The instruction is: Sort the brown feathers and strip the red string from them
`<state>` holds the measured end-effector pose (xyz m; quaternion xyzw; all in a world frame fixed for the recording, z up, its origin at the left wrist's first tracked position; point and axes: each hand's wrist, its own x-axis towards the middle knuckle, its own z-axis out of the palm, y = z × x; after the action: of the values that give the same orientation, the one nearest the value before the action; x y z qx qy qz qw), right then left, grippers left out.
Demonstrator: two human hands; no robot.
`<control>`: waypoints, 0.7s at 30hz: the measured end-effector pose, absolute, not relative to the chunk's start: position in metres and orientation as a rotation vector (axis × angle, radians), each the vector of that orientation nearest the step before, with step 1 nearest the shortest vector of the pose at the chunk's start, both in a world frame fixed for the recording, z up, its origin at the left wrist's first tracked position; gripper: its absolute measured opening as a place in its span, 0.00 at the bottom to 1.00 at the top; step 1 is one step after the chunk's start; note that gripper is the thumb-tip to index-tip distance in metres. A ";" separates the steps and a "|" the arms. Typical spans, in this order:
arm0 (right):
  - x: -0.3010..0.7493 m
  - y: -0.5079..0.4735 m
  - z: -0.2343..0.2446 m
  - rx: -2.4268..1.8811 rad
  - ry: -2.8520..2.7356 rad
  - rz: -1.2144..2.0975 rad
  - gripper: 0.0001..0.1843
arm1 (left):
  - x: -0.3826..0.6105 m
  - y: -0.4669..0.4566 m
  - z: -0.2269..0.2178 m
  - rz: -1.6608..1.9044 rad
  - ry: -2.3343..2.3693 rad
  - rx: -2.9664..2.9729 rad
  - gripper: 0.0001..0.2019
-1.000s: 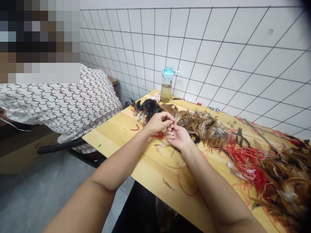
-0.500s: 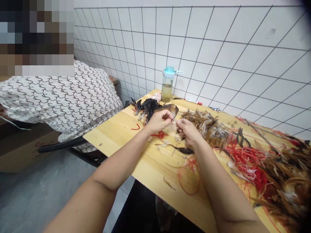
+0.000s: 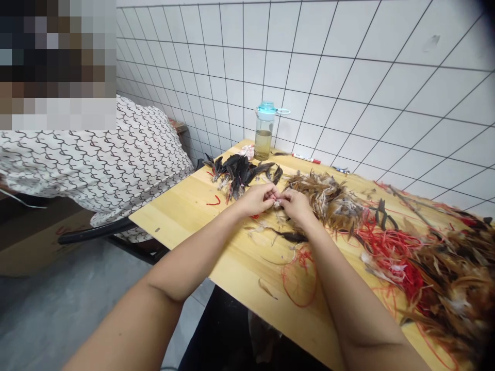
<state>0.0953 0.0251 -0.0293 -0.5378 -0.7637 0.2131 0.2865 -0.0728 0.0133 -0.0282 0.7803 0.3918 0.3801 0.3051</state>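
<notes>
Above the middle of the wooden table, my two hands meet fingertip to fingertip. My left hand is closed in a pinch on a small bunch of feathers, whose dark tips stick out beyond the fingers. Pale fluff and a trace of red show between the fingertips. My right hand pinches at that fluffy end; what exactly lies in its fingers is hidden. Left of the hands lies a pile of black feathers. Brown feathers are heaped just behind my right hand.
A bottle with a blue lid stands near the tiled wall, with a red-and-white marker beside it. To the right are scissors, tangled red string and a large brown feather heap. At left sits another person in patterned clothing.
My right hand has moved left so its fingertips touch those of my left hand. The feather bunch has turned, and the red thread below is more covered. The view has shifted slightly.
</notes>
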 end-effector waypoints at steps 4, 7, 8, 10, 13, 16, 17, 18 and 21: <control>0.096 0.024 -0.034 -1.476 -2.105 0.493 0.07 | -0.069 0.015 -0.035 0.981 1.176 2.289 0.08; 0.096 0.024 -0.037 -1.428 -2.106 0.492 0.06 | -0.068 0.017 -0.040 0.978 1.229 2.432 0.07; 0.096 0.025 -0.038 -1.403 -2.101 0.497 0.06 | -0.068 0.017 -0.041 0.980 1.235 2.462 0.06; 0.097 0.025 -0.040 -1.357 -2.084 0.506 0.07 | -0.068 0.019 -0.044 0.985 1.248 2.499 0.06; 0.097 0.026 -0.040 -1.312 -2.044 0.522 0.07 | -0.068 0.020 -0.046 0.992 1.270 2.517 0.05; 0.097 0.027 -0.041 -1.333 -1.971 0.523 0.07 | -0.067 0.019 -0.045 1.008 1.303 2.521 0.05; 0.097 0.028 -0.042 -1.343 -1.936 0.527 0.07 | -0.067 0.019 -0.045 1.021 1.305 2.521 0.05; 0.096 0.029 -0.043 -1.348 -1.899 0.538 0.07 | -0.067 0.019 -0.045 1.038 1.303 2.518 0.05; 0.097 0.032 -0.047 -1.326 -1.806 0.615 0.10 | -0.067 0.020 -0.047 1.089 1.273 2.508 0.06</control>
<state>0.0965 0.0322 -0.0469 -0.5238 -0.7131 0.2429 0.3976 -0.0671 0.0204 -0.0466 0.8299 0.4212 0.3604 0.0627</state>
